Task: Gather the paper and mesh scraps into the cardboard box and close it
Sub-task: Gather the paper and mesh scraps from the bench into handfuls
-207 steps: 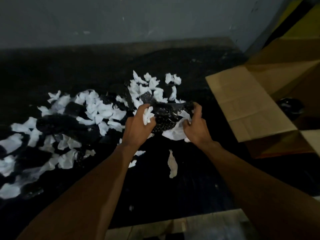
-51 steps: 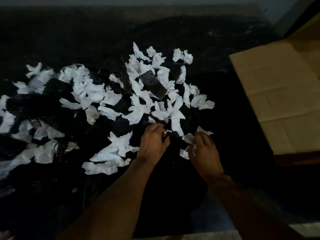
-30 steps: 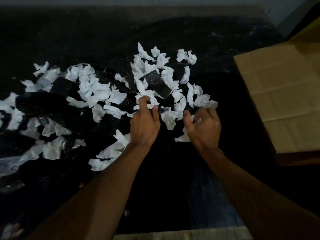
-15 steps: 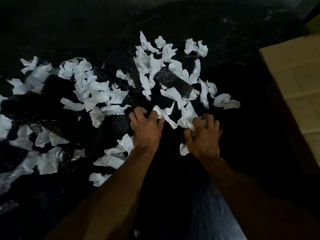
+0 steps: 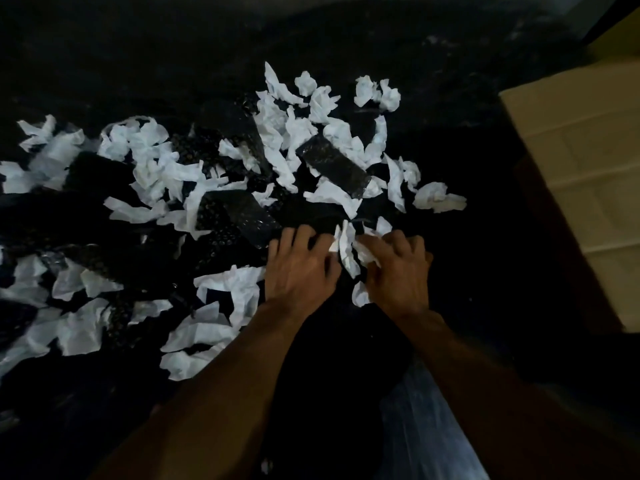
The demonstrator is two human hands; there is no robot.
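Raking at the pile's edge nearest the brown cardboard box (image 5: 581,161): left hand (image 5: 301,268) lay with fingers spread, pressing on black perforated mesh scraps (image 5: 334,168), nothing clearly held. Right hand (image 5: 398,271) had fingers curled over a few crumpled white paper scraps (image 5: 349,251), loosely bunched. Both hands were near the box, not touching it. Remaining scraps were strewn over the dark floor (image 5: 173,46), running well away from the box.

Judgement: paper was feather-light, soft and crushable, so scoop two-handed from underneath rather than pinching singles. Mesh looked thin, floppy and slick, likely to slide out, so trap it inside the paper wad.

Only one box flap showed, folded out toward the pile; the opening was out of view. That flap could block the drop. Dim light hid black mesh against the floor.
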